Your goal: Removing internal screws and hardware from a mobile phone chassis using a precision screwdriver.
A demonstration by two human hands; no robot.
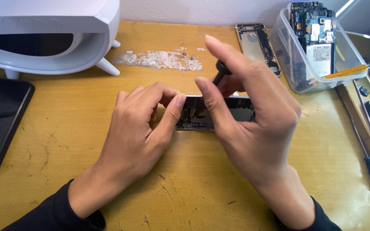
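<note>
At the centre of the frame an opened phone (pixel 219 113) lies on the wooden counter (pixel 65 171), its bare innards facing up. The screwdriver (pixel 220 72) could slip off a tiny screw and gouge the exposed parts, since only fingertips steady the tool. The left hand (pixel 140 128) curls around the phone's left end, thumb and fingers pinching its edges. The right hand (pixel 247 115) grips the dark-handled screwdriver, its index finger raised straight. In the upper right sits a clear plastic tub (pixel 298 64) of circuit boards; a second, dark phone (pixel 1 124) rests at the left edge.
</note>
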